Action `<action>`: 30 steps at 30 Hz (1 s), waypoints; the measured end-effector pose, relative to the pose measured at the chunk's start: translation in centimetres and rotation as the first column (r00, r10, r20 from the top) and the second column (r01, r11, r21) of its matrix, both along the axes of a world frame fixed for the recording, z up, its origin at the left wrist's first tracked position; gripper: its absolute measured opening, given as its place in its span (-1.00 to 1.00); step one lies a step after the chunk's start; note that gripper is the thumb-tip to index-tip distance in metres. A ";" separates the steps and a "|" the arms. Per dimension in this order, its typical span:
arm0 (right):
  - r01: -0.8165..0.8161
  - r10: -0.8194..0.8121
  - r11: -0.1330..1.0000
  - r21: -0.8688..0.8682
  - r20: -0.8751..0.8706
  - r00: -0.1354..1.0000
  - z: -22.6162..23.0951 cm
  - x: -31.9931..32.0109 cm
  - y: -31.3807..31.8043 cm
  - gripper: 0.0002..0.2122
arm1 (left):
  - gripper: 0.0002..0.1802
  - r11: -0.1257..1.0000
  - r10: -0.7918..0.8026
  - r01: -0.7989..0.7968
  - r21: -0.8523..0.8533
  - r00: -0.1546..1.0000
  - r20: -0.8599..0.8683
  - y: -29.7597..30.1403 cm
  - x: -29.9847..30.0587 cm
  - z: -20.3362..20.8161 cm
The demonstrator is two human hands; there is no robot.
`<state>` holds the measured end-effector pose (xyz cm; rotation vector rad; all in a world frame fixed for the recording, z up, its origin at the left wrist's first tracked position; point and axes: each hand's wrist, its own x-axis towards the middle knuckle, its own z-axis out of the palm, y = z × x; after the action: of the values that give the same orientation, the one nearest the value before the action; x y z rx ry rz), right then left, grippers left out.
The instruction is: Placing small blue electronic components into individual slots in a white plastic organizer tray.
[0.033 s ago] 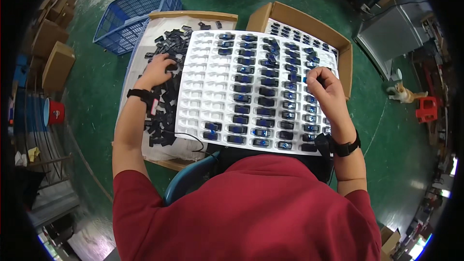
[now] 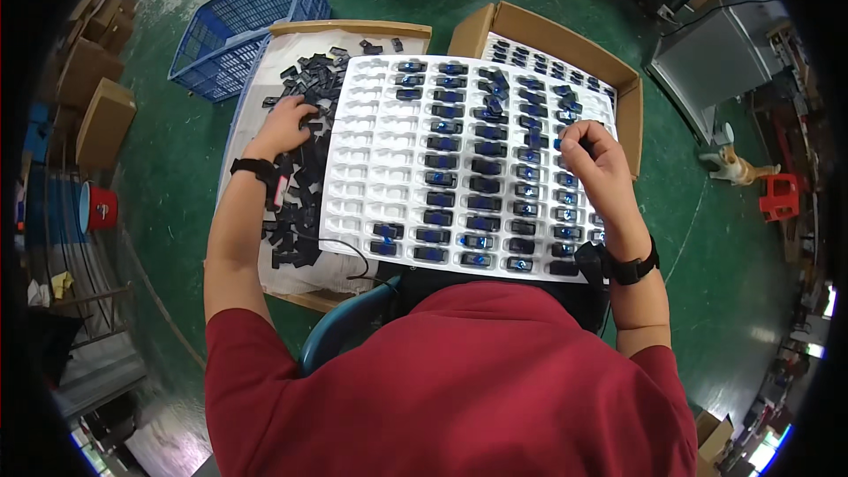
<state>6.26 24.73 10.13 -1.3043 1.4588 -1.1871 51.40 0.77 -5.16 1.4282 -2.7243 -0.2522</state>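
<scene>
A white moulded plastic tray lies before me, its right columns filled with small dark rectangular parts, several showing blue on top. A few parts lie crosswise over others. To its left, a loose heap of black plastic parts covers a pale board. My left hand reaches into this heap, thumb and fingers apart around dark pieces. Above the tray's right side, my right hand is closed in a pinch. A spot of blue shows at its fingertips, too small to make out.
A cardboard box behind the tray holds another filled tray. A blue plastic crate stands at the far left. A black cable crosses the tray's near left corner. On the green floor at right are a cat and a red stool.
My left hand has shifted very slightly within the heap. My right hand keeps its pinch in the same place. The cat has moved its head a little.
</scene>
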 end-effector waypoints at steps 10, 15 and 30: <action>-0.028 0.018 0.996 0.086 0.121 0.992 0.2 -0.9 0.7 -0.91 | -0.64 0.968 0.162 -0.087 0.237 0.935 -0.317 -0.4 -16.1 5.9; -0.034 0.033 0.999 0.026 0.057 0.998 -0.4 -0.4 0.9 -0.93 | -0.27 0.973 0.162 -0.177 0.151 0.981 0.105 0.2 -20.6 3.8; -0.013 0.015 0.999 -0.050 0.039 0.999 -0.8 -1.3 2.6 -0.91 | -0.49 0.828 0.414 -0.324 0.457 0.904 -0.110 -1.4 -19.4 0.4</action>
<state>4.94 27.32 9.32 -1.3153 1.3978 -1.2404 32.01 -0.64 -4.81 1.8752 -2.2436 -0.9658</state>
